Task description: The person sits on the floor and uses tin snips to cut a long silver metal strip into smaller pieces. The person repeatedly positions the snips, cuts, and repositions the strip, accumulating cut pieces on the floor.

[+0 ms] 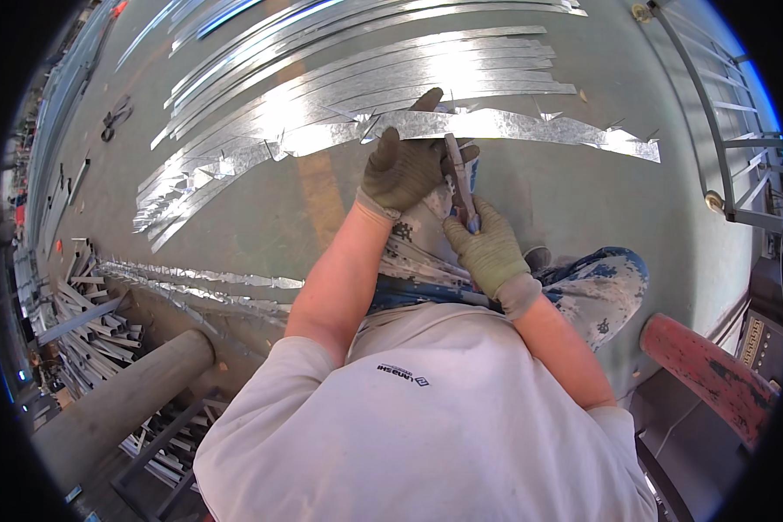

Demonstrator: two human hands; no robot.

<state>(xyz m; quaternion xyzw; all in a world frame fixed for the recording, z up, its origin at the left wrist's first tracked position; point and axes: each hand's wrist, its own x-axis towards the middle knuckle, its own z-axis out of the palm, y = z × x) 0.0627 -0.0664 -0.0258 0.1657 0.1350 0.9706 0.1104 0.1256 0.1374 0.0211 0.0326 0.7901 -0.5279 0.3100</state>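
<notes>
A shiny sheet-metal strip (513,124) with jagged, bent tabs runs crosswise in front of me. My left hand (406,170), in a dark grey-green glove, is beneath it with thumb and fingers spread. The thumb stands up on the near side, and one fingertip shows past the far edge. My right hand (489,248), in a lighter green glove, is closed round the handles of a pair of tin snips (459,178). The tips of the snips meet the strip's near edge, close to the left fingers. Whether the jaws are apart is hard to see.
Rows of flat metal strips (409,74) lie on the floor ahead, with scissors (116,117) to their left. A wheeled metal frame (722,130) stands at the right. Metal offcuts (100,326) are piled at left, near a thick cylinder (139,391). A red cylinder (709,374) is at lower right.
</notes>
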